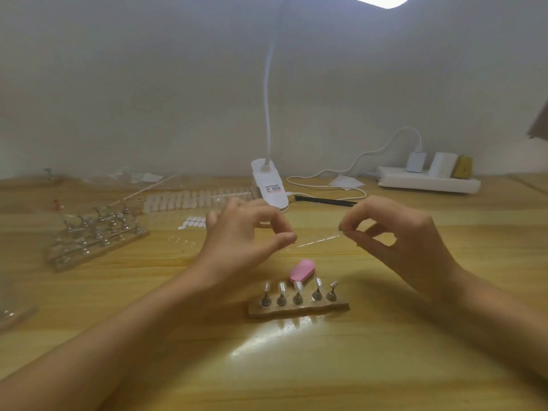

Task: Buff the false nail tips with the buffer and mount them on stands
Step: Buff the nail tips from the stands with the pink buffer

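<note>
Pale wood surface point(326, 381) carries the pink buffer point(302, 269) and a rack of stands point(298, 304) bearing nail tips point(297, 287), just below the fingers point(289, 237). If either pinch slackens, the thin clear strip point(318, 241) could drop onto those tips and knock them loose. Left hand point(246, 232) and right hand point(400, 241) hover apart, thumb and forefinger of each nipping one strip end, other fingers curled.

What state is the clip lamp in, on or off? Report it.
On. Its lamp head glows bright white at the top edge, and glare shines on the table.
</note>
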Motion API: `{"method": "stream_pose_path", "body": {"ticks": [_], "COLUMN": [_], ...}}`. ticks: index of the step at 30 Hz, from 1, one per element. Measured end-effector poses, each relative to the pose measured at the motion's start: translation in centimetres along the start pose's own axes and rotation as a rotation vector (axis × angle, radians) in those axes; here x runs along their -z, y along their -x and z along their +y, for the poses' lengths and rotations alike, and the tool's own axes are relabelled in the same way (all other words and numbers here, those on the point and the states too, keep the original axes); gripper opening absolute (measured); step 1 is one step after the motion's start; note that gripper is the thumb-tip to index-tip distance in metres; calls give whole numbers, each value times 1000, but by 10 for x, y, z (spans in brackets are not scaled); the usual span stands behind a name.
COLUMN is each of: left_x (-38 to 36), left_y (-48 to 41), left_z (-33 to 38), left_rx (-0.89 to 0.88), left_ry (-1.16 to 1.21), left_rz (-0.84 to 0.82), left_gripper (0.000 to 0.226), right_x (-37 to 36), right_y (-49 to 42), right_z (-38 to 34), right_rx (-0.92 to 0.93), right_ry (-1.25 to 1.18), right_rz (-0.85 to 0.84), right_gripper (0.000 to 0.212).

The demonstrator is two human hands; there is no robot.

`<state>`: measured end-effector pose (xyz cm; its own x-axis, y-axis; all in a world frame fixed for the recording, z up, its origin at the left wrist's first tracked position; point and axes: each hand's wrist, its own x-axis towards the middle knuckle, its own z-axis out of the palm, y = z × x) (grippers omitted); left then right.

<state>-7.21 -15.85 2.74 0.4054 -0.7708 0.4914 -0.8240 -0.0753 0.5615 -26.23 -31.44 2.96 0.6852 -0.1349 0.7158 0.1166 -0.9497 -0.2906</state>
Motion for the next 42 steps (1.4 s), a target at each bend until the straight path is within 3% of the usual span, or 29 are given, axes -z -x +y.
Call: {"method": "stream_pose_path", "body": {"ticks": [2,6,8,11,13,15,19,24,26,29,33,39,42], "left_x": [2,11,11,11,12,11,4,-1,-5,-10,-11,-9,-9], "left_y": [-4,-7,-7,-8,-7,-5,-3,3,6,7,7,7,7], "left_z": [0,2,2,0,0,-1,-5,-7,-8,-10,-10,-10,-10], "left_rx": [135,322,297,169,110,98,106,121,165,192,160,164,181], "left_ry": [169,416,372,301,359,381,430,514,542,574,552,551,619], "left_rz": [-116,-355,-293,-59,-27,-38,-57,-179,-206,-217,-221,-230,-218], "left_gripper": [14,16,14,12,15,15,15,15,14,16,9,9,11], "right_x": [3,4,0,-4,-5,-6,-8,-24,-30,-29,-28,-27,-34], "right_y": [1,3,4,-1,-2,-1,1,2,6,4,3,-9,-14], "right_z": [6,9,8,10,17,22,19,-4,-5,-5,-2,0,-3], "right_rx": [179,299,187,-261,-485,-582,-429,-310,-283,-351,-458,-601,-631], "right_ry": [122,166,50,-216,-309,-274,5,-93,-95,-258,-479,-634,-676], "right_rz": [-11,-14,-1,-3,-25,-59,-152,-453,-448,-352,-388,-443,-381], "right_gripper": [5,9,3,21,26,28,31,42,34,28,26,23,28]}}
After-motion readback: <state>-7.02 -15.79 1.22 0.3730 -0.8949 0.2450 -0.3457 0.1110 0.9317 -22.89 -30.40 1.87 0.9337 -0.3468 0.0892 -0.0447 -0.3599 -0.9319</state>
